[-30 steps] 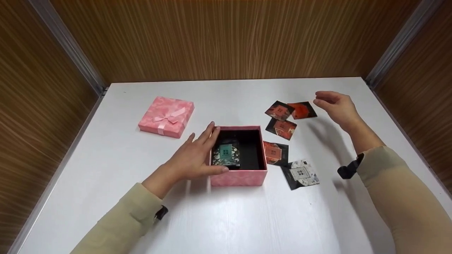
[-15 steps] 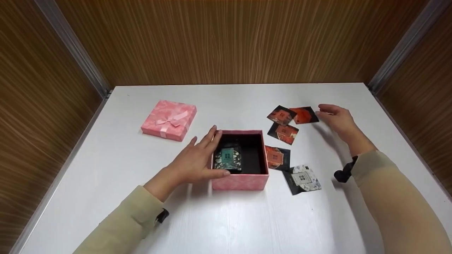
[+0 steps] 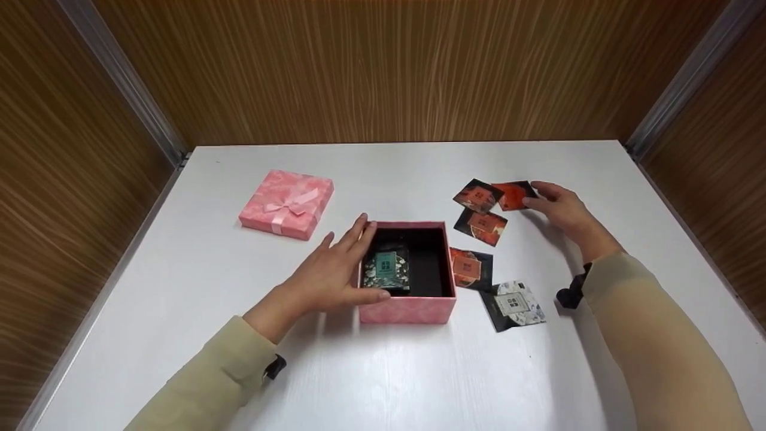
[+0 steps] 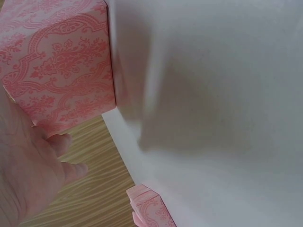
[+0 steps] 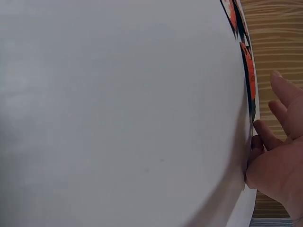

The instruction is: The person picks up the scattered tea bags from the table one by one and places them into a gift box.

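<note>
My left hand rests against the left side of a pink box, fingers spread along the wall and thumb at the front rim. A green-labelled sachet lies inside the box's black interior. In the left wrist view, that hand touches the patterned box wall. My right hand is low at the far right, thumb and fingertips at the right edge of a red-and-black sachet. The right wrist view has the fingers of this hand down by the table, close to the sachet.
A dark sachet with a red label overlaps the red one, and another lies just below. A sachet sits against the box's right side, beside a white-and-black one. The pink lid with a bow lies back left.
My right hand has come down and left to the red-and-black sachet's edge. The left hand stays on the box. The whole head view has shifted slightly.
</note>
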`<action>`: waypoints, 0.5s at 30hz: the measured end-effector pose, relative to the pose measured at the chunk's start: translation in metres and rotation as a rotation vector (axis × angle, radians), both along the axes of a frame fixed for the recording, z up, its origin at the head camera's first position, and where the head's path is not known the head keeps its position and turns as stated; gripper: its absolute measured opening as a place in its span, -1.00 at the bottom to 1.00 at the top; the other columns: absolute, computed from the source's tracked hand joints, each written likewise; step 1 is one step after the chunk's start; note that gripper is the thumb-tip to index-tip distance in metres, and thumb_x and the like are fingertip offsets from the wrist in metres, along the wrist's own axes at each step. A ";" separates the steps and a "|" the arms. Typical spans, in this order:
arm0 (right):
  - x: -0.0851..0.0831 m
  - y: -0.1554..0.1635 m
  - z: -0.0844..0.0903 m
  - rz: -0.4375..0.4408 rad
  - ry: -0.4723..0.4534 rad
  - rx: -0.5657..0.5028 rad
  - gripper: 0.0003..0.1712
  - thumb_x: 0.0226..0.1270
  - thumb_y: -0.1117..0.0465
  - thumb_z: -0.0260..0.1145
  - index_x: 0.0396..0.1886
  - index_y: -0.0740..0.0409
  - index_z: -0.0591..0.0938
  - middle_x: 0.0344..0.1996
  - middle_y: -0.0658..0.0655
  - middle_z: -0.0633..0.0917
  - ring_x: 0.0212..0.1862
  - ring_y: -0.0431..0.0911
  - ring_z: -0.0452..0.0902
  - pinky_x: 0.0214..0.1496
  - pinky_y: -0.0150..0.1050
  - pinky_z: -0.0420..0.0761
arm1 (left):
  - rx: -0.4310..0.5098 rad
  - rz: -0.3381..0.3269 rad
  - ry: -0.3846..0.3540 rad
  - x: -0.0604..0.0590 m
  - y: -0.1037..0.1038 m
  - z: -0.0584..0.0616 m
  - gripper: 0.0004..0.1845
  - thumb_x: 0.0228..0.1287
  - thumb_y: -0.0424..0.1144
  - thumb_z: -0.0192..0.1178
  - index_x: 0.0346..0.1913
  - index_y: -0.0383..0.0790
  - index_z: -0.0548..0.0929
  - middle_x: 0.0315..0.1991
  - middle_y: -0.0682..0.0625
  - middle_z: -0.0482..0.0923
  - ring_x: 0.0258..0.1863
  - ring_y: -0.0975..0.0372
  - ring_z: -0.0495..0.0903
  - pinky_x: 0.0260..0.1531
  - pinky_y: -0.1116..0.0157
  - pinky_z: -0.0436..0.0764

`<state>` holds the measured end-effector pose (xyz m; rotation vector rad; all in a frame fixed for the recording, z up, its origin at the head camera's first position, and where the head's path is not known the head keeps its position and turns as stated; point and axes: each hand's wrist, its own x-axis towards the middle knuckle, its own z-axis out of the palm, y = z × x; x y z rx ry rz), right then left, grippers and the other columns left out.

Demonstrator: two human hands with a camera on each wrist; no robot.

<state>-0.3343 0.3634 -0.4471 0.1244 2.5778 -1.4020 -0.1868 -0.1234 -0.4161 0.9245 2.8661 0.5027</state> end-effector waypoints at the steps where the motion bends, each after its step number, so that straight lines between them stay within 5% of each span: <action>1: 0.000 -0.001 -0.001 0.007 -0.001 0.008 -0.09 0.60 -0.08 0.31 0.74 0.07 0.14 0.70 0.33 0.02 0.70 0.25 -0.18 0.64 0.25 0.03 | -0.002 -0.001 0.001 0.000 0.000 0.000 0.34 0.22 0.68 0.01 0.75 -0.09 -0.29 0.75 -0.05 -0.39 0.66 0.05 0.07 0.62 -0.13 -0.08; 8: -0.006 -0.008 -0.005 0.010 0.026 0.114 -0.02 0.60 -0.09 0.31 0.75 0.13 0.05 0.70 0.37 -0.01 0.70 0.29 -0.26 0.65 0.30 -0.10 | -0.012 -0.008 0.008 0.000 0.001 0.002 0.34 0.22 0.69 -0.01 0.75 -0.10 -0.27 0.75 -0.06 -0.38 0.65 0.03 0.11 0.61 -0.15 -0.04; 15: -0.008 -0.018 -0.008 -0.062 0.023 0.235 0.07 0.54 -0.20 0.32 0.77 0.07 -0.01 0.66 0.49 -0.04 0.65 0.43 -0.22 0.59 0.41 -0.03 | -0.012 -0.003 0.012 -0.001 0.001 0.000 0.35 0.21 0.69 0.00 0.75 -0.10 -0.26 0.75 -0.08 -0.36 0.64 0.02 0.15 0.60 -0.16 -0.02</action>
